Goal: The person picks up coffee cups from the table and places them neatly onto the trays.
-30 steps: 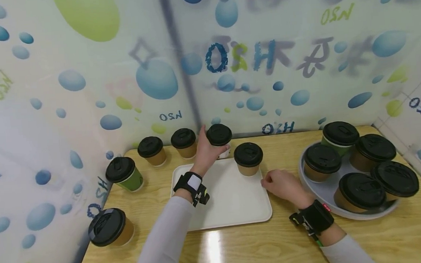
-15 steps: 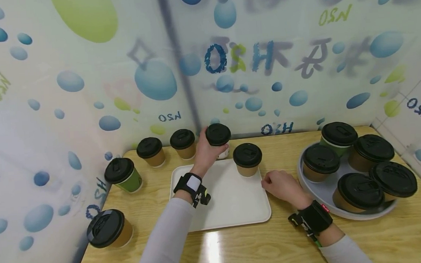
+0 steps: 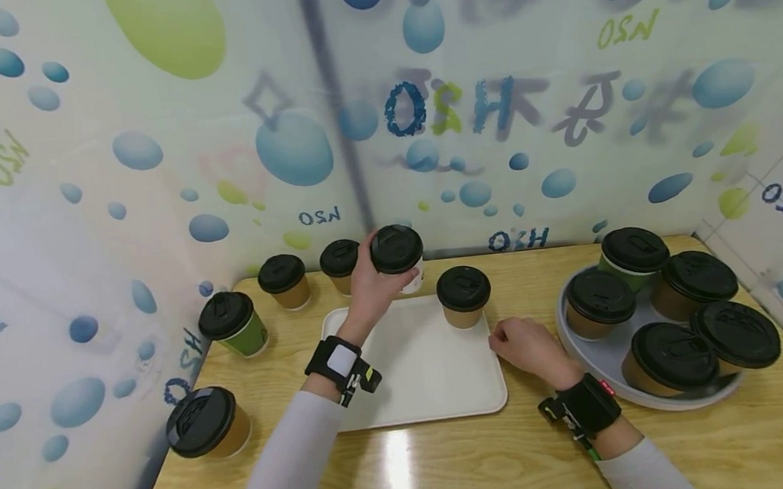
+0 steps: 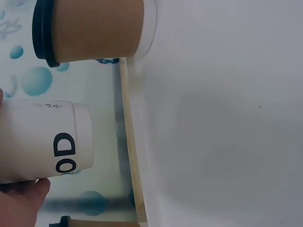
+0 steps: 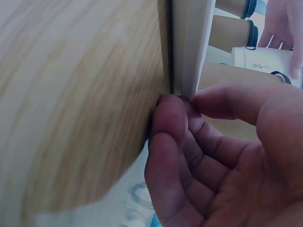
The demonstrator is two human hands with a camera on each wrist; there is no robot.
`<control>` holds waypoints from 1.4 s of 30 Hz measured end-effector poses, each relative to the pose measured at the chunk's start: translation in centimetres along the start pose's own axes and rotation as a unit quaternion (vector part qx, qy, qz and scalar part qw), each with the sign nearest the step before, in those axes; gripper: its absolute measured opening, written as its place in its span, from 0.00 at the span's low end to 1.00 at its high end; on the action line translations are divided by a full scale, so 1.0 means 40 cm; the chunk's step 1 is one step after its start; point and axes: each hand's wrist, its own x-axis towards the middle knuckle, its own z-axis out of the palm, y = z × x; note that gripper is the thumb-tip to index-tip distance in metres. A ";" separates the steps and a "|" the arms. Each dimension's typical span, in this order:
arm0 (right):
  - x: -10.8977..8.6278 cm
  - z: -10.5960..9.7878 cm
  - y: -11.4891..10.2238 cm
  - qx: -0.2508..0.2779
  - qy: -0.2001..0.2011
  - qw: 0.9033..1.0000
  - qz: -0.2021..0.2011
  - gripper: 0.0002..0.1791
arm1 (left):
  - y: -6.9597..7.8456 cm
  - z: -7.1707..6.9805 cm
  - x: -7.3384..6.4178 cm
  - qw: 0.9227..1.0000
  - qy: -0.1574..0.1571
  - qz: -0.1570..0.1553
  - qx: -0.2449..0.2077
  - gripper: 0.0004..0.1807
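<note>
My left hand (image 3: 372, 293) grips a white paper cup (image 4: 40, 135) with a black lid, held in the air over the tray's far edge. Dark lettering shows on its side in the left wrist view. At the white rectangular tray's (image 3: 434, 370) right edge, my right hand (image 3: 527, 350) pinches the rim, thumb above and curled fingers below, as the right wrist view shows. One brown cup (image 3: 464, 311) with a black lid stands on the tray's far right corner.
Left of the tray stand brown cups (image 3: 293, 293) and a green cup (image 3: 248, 336), all lidded. Another brown cup (image 3: 230, 431) is nearer the front left. A round grey tray (image 3: 576, 349) on the right carries several lidded cups. A patterned curtain (image 3: 220, 135) hangs behind the table.
My left hand has raised the white cup and brought it slightly left and nearer. My right hand keeps its place at the tray rim.
</note>
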 end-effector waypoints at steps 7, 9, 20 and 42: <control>-0.002 0.000 0.003 0.001 0.000 1.000 0.000 0.11 | 0.008 -0.024 -0.050 0.999 -0.033 0.006 -0.031 0.56; -0.002 0.000 0.003 0.001 0.000 1.000 0.001 0.10 | 0.007 -0.027 -0.063 0.999 -0.044 0.007 -0.032 0.56; 0.001 0.002 0.003 0.005 -0.004 1.000 0.001 0.09 | -0.023 -0.024 -0.101 0.996 -0.087 0.003 -0.013 0.53; -0.002 -0.001 0.002 0.019 -0.016 1.000 0.000 0.11 | -0.049 0.004 -0.101 0.991 -0.129 -0.006 -0.019 0.57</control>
